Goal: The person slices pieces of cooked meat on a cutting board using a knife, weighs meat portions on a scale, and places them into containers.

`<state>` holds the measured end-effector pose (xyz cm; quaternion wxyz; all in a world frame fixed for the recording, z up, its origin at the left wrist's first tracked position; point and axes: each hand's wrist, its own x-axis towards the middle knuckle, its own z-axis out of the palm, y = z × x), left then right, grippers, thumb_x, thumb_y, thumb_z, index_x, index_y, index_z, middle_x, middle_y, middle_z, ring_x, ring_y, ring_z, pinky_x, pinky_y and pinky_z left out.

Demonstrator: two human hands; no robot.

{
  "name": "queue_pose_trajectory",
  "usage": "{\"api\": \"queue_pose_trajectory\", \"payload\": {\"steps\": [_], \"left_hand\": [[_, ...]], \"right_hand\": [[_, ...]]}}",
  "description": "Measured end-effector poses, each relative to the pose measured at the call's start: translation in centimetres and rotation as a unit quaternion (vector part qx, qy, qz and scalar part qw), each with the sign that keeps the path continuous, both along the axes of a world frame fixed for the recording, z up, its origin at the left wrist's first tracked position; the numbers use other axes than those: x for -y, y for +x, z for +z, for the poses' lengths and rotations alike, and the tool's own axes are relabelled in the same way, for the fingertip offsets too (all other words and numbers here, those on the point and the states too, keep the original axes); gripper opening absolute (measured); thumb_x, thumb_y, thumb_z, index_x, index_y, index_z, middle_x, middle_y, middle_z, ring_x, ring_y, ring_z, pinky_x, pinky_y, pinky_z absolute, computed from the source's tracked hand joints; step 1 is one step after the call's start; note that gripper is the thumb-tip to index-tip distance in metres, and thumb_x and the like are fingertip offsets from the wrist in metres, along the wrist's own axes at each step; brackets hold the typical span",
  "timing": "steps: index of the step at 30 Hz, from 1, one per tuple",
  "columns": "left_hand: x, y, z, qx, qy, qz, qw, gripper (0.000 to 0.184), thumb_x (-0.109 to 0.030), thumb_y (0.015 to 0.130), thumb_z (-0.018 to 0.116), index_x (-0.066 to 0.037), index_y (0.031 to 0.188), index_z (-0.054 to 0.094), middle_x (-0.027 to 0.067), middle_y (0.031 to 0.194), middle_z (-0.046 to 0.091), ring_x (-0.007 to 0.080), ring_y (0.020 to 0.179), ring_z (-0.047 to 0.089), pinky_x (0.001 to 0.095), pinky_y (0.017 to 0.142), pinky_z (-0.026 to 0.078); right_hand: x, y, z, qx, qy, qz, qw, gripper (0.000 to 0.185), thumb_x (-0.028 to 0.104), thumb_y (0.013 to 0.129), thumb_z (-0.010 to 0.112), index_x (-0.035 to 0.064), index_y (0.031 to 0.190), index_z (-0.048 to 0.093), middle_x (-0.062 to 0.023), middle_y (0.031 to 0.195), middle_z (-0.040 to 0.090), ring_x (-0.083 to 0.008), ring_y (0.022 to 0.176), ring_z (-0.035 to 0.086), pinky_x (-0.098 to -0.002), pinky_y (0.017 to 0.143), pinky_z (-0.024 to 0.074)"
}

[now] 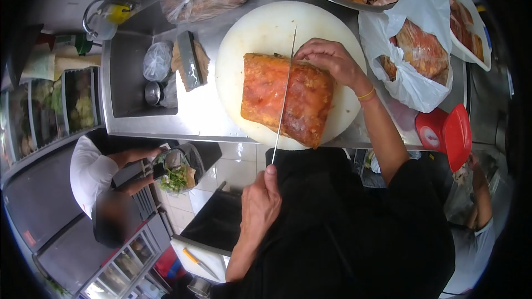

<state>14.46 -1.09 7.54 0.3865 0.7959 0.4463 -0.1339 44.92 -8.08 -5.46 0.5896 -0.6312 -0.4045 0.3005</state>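
A large slab of browned, roasted meat [260, 88] lies on a round white cutting board [233, 39]. My left hand [260, 202] is closed around the handle of a long, thin knife [284, 99], whose blade spans the top of the slab from front to back. At the slab's far edge, just right of the blade, my right hand [332, 61] rests with bent fingers held together on the meat. The fingertips of my right hand are partly hidden.
A sharpening block [191, 61] lies between board and sink [124, 86]. Bagged meat [421, 50] and a red scale [435, 133] stand right; a meat tray [354, 4] is behind. One person [94, 171] holds greens at left; another's arm [481, 188] shows at right.
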Motion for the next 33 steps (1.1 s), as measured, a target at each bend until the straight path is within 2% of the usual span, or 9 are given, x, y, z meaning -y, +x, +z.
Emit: {"api": "queue_pose_trajectory", "payload": {"steps": [1,4,13,16,18,22,33], "left_hand": [[0.0,0.0,0.0,0.005,0.005,-0.002,1.000,0.057,-0.042,0.108,0.034,0.003,0.081,0.058,0.0332,0.072,0.059,0.0570,0.076,0.057,0.0605,0.067,0.043],[0.0,-0.2,0.0,0.010,0.011,-0.007,1.000,0.057,-0.041,0.108,0.034,0.003,0.081,0.058,0.0333,0.072,0.059,0.0568,0.076,0.057,0.0604,0.067,0.043],[-0.2,-0.3,0.1,-0.019,0.002,-0.004,1.000,0.052,-0.041,0.108,0.038,0.000,0.084,0.059,0.0320,0.072,0.061,0.0554,0.074,0.059,0.0605,0.066,0.046],[-0.3,-0.4,0.1,-0.018,0.006,-0.007,1.000,0.050,-0.040,0.107,0.040,-0.001,0.083,0.058,0.0315,0.070,0.061,0.0551,0.071,0.059,0.0605,0.064,0.046],[-0.2,-0.4,0.0,-0.013,0.012,-0.010,1.000,0.049,-0.040,0.107,0.041,-0.001,0.083,0.058,0.0312,0.068,0.061,0.0549,0.069,0.059,0.0606,0.063,0.046],[-0.4,-0.1,0.7,-0.056,-0.020,-0.002,0.998,0.055,-0.041,0.108,0.037,0.004,0.091,0.063,0.0329,0.076,0.062,0.0545,0.081,0.060,0.0566,0.069,0.046],[-0.9,-0.2,1.0,-0.057,-0.035,-0.009,0.998,0.051,-0.038,0.109,0.038,0.004,0.089,0.062,0.0333,0.076,0.060,0.0553,0.080,0.059,0.0571,0.067,0.045]], "right_hand": [[0.1,0.4,0.2,-0.068,0.015,-0.002,0.998,0.020,0.004,0.091,0.056,-0.0018,0.102,0.072,-0.0104,0.100,0.068,-0.0219,0.100,0.064,-0.0320,0.093,0.0475],[0.5,1.0,1.4,-0.058,-0.008,-0.001,0.998,0.025,0.010,0.090,0.056,-0.0062,0.104,0.069,-0.0095,0.106,0.066,-0.0197,0.102,0.060,-0.0318,0.096,0.0447],[-0.5,-0.4,2.3,0.067,-0.054,0.032,0.996,0.019,0.007,0.087,0.059,-0.0055,0.098,0.068,-0.0133,0.102,0.064,-0.0232,0.098,0.061,-0.0320,0.091,0.0455],[-0.6,-0.6,1.7,0.088,-0.040,0.020,0.995,0.020,0.009,0.084,0.058,-0.0026,0.096,0.069,-0.0139,0.096,0.065,-0.0280,0.090,0.063,-0.0340,0.084,0.0491],[-0.7,-0.7,1.5,0.069,-0.040,0.017,0.997,0.019,0.007,0.084,0.059,-0.0033,0.096,0.069,-0.0141,0.096,0.065,-0.0273,0.089,0.063,-0.0335,0.083,0.0492],[-0.9,-1.2,0.7,0.003,-0.031,-0.019,0.999,0.019,0.003,0.082,0.060,-0.0057,0.097,0.068,-0.0152,0.097,0.066,-0.0258,0.090,0.064,-0.0324,0.083,0.0490],[-0.6,-1.1,0.7,0.041,-0.042,-0.027,0.998,0.018,0.004,0.082,0.062,-0.0072,0.095,0.068,-0.0163,0.097,0.068,-0.0272,0.089,0.065,-0.0329,0.083,0.0499]]}}
